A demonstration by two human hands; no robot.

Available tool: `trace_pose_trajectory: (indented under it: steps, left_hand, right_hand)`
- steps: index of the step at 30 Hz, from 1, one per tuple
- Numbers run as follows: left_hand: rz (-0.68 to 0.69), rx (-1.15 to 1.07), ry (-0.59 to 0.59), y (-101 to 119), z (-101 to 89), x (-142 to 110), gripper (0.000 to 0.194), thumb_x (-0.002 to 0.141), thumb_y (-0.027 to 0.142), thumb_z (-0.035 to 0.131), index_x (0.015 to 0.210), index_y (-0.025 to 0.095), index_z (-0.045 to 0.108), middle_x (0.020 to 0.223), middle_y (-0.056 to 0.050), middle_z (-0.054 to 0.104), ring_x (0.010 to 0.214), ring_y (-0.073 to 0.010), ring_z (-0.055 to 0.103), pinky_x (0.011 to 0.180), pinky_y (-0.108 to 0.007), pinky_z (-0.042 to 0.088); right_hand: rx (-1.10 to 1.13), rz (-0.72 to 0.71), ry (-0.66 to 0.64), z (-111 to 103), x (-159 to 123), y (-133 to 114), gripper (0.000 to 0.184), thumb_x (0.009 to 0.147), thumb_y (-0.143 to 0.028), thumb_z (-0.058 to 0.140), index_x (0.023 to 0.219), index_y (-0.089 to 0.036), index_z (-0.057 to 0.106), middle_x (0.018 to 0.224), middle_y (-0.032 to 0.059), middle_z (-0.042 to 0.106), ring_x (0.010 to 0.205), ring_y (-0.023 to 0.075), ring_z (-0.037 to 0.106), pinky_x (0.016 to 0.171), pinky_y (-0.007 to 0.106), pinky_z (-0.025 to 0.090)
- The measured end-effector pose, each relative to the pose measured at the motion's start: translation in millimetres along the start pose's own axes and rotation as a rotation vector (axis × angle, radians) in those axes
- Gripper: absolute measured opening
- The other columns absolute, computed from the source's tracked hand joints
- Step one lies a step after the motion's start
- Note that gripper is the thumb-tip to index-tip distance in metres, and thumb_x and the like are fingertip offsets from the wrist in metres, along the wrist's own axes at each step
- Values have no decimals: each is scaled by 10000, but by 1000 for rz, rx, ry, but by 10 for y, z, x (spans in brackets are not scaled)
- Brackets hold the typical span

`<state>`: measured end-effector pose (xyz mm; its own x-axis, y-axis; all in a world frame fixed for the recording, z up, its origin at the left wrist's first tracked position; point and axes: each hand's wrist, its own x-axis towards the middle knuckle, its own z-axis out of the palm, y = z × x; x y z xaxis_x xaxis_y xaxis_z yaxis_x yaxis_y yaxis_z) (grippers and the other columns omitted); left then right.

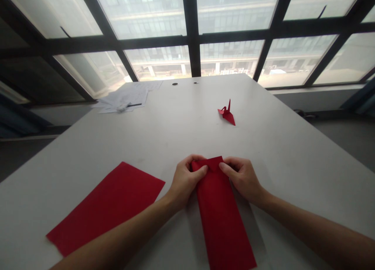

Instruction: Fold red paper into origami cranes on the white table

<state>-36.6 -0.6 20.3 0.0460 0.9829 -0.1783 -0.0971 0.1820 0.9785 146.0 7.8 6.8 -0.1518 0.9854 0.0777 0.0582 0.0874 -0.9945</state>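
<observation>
A long strip of folded red paper runs from my hands toward the table's near edge. At its far end, my left hand pinches the left side, thumb on top and fingers behind. My right hand grips the right side of that same end, its thumb pressed on the sheet. A narrow flap shows along the top edge between both thumbs. Left of my hands lies a flat sheet of red paper, partly covered by my left forearm. Beyond my hands stands a folded red paper crane.
The white table stretches away to tall windows with dark frames. White papers with a dark pen and a crumpled pale item lie at its far left. Small dark round spots show near the far edge.
</observation>
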Motion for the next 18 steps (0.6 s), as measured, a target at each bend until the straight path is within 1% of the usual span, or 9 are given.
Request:
trace_pose_trajectory:
  steps: [10,18]
  left_hand:
    - [-3,-17,-12,-20,4,-8,243,742,307,768,925,190,660,814,-22,677,688,-167,626,624,-254,520]
    - [32,22,-3,-26,-5,7,241,754,304,757,932,177,657,822,-28,672,687,-163,619,628,-253,517]
  right_hand:
    - [-4,1,0,3,-5,-3,258,868,-374,630,764,-158,727,719,46,696,632,174,581,546,268,457]
    - [3,-7,-4,2,5,22,257,872,-366,630,756,-154,717,719,44,694,631,169,583,543,260,456]
